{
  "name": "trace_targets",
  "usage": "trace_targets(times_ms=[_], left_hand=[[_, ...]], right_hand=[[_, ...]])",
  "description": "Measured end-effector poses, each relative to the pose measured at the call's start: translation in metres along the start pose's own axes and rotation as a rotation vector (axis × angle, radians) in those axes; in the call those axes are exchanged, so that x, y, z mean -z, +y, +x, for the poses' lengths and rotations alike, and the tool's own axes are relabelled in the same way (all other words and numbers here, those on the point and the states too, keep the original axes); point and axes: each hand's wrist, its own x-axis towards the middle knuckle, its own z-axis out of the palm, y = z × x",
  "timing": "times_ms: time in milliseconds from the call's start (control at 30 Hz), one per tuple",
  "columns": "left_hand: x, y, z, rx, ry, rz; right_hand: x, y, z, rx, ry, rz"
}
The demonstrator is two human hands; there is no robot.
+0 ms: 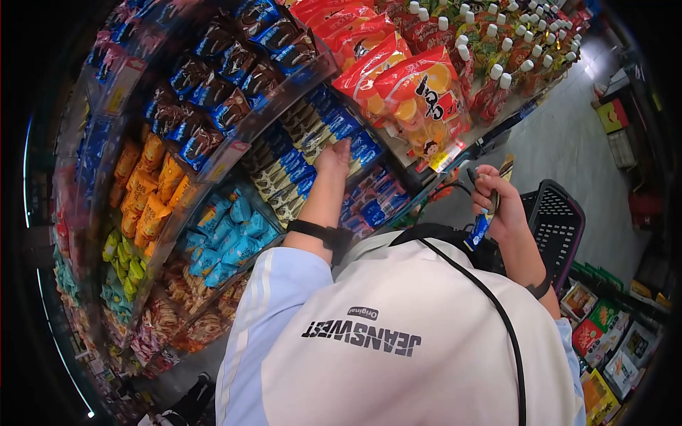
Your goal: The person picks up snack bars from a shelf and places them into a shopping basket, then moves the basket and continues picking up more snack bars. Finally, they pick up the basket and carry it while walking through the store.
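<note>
My left hand (334, 157) reaches into a shelf bin of slim snack bars in blue, cream and brown wrappers (284, 167). Its fingers look bent together among the wrappers; their tips are partly hidden, so what they pinch cannot be made out. Away from the shelf, my right hand (501, 202) is closed around a slim wrapped snack bar (479, 228). The bar's blue end sticks out below the fingers, and a brown and cream end shows above them. Both wrists wear black bands.
A black shopping basket (558, 231) is beside my right forearm. Red snack bags (426, 99) hang beyond the bin. White-capped pouches (497, 64) stand further right. Orange packets (145, 188) and light-blue packets (231, 234) fill bins at left. A black cord (497, 305) crosses my shirt.
</note>
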Motion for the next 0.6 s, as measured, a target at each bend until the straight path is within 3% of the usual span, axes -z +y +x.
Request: trace_targets(times_ms=[100,200,233,333,433,533,600], left_hand=[[0.027,0.007,0.041,0.200,-0.147,-0.018],[0.006,0.038,-0.067,-0.008,-0.388,0.778],[0.004,0.045,-0.096,-0.145,-0.449,1.066],[0.038,0.068,-0.098,-0.946,-0.390,1.771],[0.060,0.082,-0.079,-1.049,-0.273,1.826],[0.064,0.078,-0.071,-1.006,-0.211,1.950],[0.057,0.074,-0.076,-1.154,-0.184,1.982]], right_hand=[[0.007,-0.001,-0.001,0.003,-0.008,0.013],[0.012,-0.002,-0.001,0.015,-0.029,0.034],[0.013,-0.001,-0.001,0.017,-0.035,0.044],[0.012,-0.002,-0.001,0.013,-0.059,0.035],[0.007,0.002,0.004,0.006,0.018,-0.002],[0.000,0.005,0.008,-0.017,-0.009,-0.039],[-0.008,0.006,0.007,-0.015,-0.049,-0.083]])
